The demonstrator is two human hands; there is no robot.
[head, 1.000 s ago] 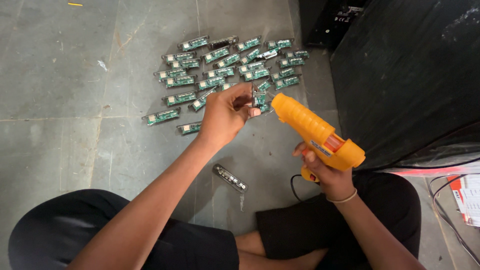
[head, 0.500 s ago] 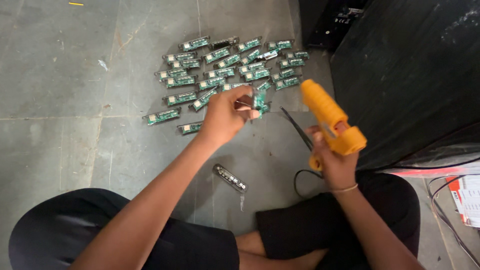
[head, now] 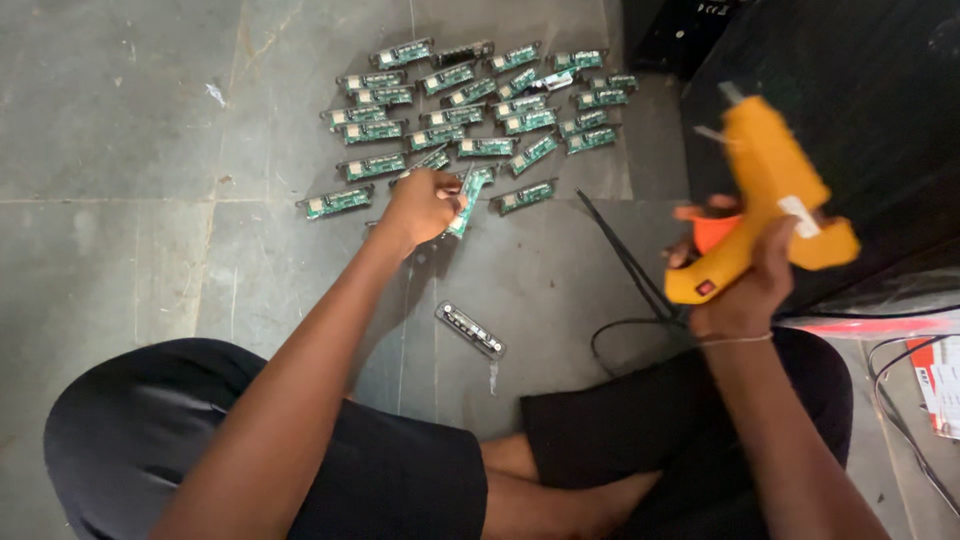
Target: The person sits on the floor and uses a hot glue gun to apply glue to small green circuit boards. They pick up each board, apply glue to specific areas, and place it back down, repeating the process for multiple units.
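I sit cross-legged on a grey stone floor. My left hand (head: 422,207) is stretched forward and pinches a small green circuit board (head: 466,198) at the near edge of a spread of several like boards (head: 470,92). My right hand (head: 742,285) grips the handle of an orange glue gun (head: 772,190), raised at the right with its nozzle pointing away from me. Its black cord (head: 630,270) trails down to the floor. A single black panel piece (head: 470,330) lies on the floor in front of my knee.
A large black box (head: 860,120) stands at the right, close behind the glue gun. Red and white papers and thin cables (head: 920,380) lie at the far right. Bare floor tiles (head: 120,120) stretch to the left.
My right hand has swung the glue gun away to the right and tipped its nozzle upward. My left hand has lowered toward the floor with the board.
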